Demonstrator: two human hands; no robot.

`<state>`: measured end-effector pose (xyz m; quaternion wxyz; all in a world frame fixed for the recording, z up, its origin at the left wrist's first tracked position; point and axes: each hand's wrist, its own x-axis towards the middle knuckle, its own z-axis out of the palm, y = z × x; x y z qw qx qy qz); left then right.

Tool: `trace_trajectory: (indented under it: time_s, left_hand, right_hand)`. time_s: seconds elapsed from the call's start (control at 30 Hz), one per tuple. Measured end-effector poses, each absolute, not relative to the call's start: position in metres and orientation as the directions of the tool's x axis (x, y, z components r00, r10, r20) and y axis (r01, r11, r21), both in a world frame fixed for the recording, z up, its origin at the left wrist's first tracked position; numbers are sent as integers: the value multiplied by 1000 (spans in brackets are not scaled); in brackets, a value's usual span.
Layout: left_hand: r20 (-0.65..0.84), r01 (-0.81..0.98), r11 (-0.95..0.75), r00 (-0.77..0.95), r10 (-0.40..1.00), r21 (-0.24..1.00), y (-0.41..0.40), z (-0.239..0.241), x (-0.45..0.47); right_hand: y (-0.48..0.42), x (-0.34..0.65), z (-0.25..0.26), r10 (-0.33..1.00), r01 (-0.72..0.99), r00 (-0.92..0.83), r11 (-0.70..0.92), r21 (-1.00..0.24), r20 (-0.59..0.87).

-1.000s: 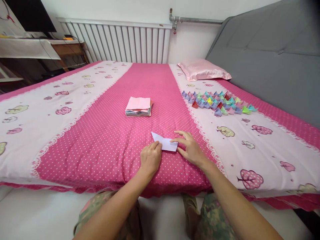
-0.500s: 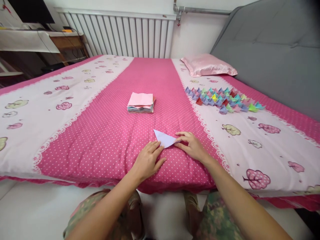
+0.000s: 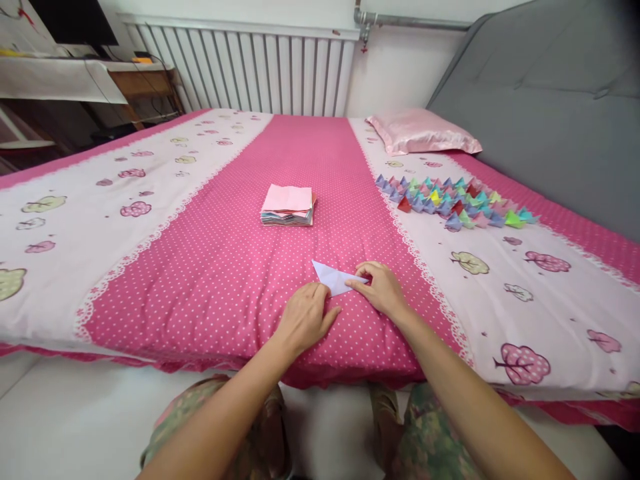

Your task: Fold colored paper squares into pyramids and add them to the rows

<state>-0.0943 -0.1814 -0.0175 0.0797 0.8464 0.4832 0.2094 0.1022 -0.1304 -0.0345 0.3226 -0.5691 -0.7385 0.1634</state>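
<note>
In the head view, the right grip [image 3: 383, 288] pinches the right corner of the lilac folded paper [image 3: 334, 278]; the left grip [image 3: 305, 313], thumb spread clear, rests fingertips on its near-left edge. The paper lies on the bed [image 3: 220, 273] between them.

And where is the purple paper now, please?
In the head view, the purple paper lies on the bed, just right of centre, touching the left hand and right hand.

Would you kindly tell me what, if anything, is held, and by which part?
The folded lavender paper: the right grip pinches its right end; the left grip touches its lower left edge.
</note>
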Motion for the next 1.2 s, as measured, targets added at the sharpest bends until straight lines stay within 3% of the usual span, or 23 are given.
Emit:
trace_trajectory:
  time_s: [0.13, 0.4, 0.6, 1.0, 1.2]
  left_hand:
    - [302, 781, -566, 491, 817, 264, -182, -17, -90]
    - [325, 782, -582, 504, 800, 222, -183, -23, -89]
    - [310, 808, -560, 494, 813, 181, -183, -23, -87]
    - [327, 788, -584, 509, 796, 195, -183, -22, -88]
    - [238, 758, -616, 571, 785, 214, -179, -23, -92]
  right_hand:
    - [-132, 102, -35, 953, 765, -103, 258, -590, 284]
    - [-136, 92, -32, 932, 757, -125, 312, -574, 342]
    - [-133, 95, -37, 946, 775, -77, 256, -578, 315]
    - [-131, 109, -37, 962, 729, -37, 211, -651, 271]
    - [-139, 108, -21, 948, 698, -21, 241, -674, 318]
